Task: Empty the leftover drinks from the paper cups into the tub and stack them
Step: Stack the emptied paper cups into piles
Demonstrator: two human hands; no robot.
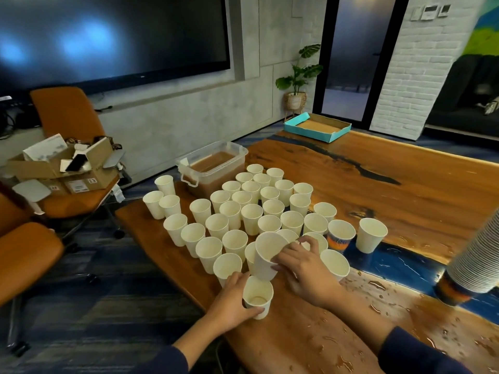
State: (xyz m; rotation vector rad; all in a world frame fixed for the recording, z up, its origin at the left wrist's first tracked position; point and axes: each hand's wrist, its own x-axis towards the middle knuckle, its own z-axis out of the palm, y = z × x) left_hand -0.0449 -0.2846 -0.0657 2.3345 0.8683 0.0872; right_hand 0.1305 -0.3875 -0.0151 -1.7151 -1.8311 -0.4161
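Note:
Several white paper cups stand upright in a cluster on the wooden table. My left hand grips one upright cup at the near edge; a little pale liquid shows at its bottom. My right hand holds a second cup, tilted with its base over the first cup's mouth. A clear plastic tub of brown liquid sits behind the cluster. A tall stack of cups leans at the right edge.
Liquid is splashed over the table's near right part. A printed cup stands among the white ones. A teal tray lies at the far end. Orange chairs with cardboard boxes stand to the left.

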